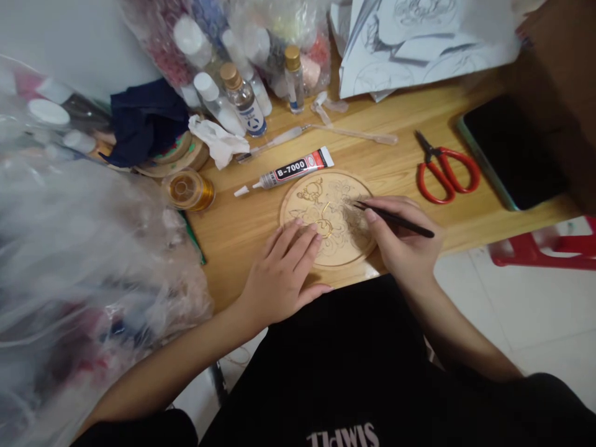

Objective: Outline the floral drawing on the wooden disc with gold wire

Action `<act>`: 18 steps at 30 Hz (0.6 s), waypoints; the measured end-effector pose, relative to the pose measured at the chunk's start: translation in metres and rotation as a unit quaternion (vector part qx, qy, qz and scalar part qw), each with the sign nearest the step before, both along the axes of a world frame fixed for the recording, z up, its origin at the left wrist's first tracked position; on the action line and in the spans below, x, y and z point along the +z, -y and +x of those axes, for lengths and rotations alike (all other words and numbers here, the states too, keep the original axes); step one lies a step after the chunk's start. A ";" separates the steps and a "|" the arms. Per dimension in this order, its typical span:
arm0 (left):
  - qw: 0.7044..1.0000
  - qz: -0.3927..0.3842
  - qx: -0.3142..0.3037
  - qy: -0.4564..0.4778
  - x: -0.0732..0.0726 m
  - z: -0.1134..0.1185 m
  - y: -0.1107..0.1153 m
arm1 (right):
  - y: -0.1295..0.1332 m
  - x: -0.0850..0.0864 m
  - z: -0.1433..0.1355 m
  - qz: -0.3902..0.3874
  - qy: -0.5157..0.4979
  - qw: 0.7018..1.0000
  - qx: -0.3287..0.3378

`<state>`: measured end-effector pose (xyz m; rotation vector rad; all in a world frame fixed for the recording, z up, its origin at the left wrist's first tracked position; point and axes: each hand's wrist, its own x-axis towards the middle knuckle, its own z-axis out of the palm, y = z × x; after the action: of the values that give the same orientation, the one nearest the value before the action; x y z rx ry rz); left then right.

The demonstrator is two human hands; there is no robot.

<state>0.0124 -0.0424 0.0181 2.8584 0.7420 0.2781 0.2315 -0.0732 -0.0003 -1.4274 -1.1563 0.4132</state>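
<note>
A round wooden board (333,245) with a line drawing lies near the table's front edge, gold wire shapes on its left and middle. My left hand (285,270) rests flat on the board's lower left, fingers stretched and slightly apart, holding nothing. In my right hand (407,239) is a pair of dark tweezers (395,219), pinched between thumb and fingers, its tips at the right part of the drawing. Just above the board lies a B-7000 glue tube (298,166), its nozzle pointing left and its cap off beside it.
Red-handled pliers (447,174) and a phone (516,152) lie at the right. A gold wire spool (189,189) stands at the left. Behind are small bottles (244,102), a dropper (354,132), a crumpled tissue (218,139) and paper drawings (419,53). Plastic bags (93,248) crowd the left.
</note>
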 end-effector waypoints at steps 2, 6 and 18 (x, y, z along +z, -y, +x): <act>1.000 -0.004 -0.001 0.005 0.001 0.001 -0.001 | 0.000 0.000 0.000 0.001 0.004 1.000 0.003; 1.000 0.006 -0.013 0.011 0.003 0.001 -0.005 | 0.000 -0.002 0.001 -0.002 0.001 1.000 0.007; 0.999 0.022 -0.032 0.025 0.001 0.012 -0.023 | 0.000 0.000 0.002 -0.020 0.019 1.000 0.008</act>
<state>0.0243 -0.0194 0.0196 2.8989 0.6423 0.3609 0.2331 -0.0731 -0.0003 -1.4670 -1.1971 0.4235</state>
